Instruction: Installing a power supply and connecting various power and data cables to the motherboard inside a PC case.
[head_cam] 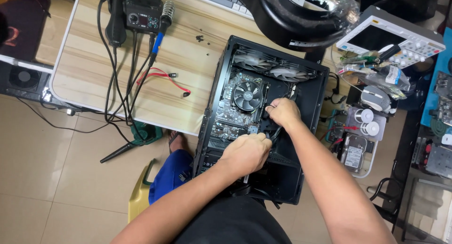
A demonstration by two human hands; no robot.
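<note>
Black cables [274,131] lie inside the open computer case [314,103], at five o'clock from the cooler fan [247,95]; my left hand [246,153] pinches them while my right hand [282,112] grips them higher, so I ease gently, avoiding the motherboard [230,113].

Both bare forearms reach forward and up from the bottom edge, converging toward centre. Left hand [245,152] knuckles up, fingers curled into a closed pinch, thumb side toward the right hand. Right hand [282,111] further ahead, wrist bent down, fingers curled closed, tips hidden. Hands near each other, not touching. A blue-clad knee and bare foot show below the left arm.
</note>
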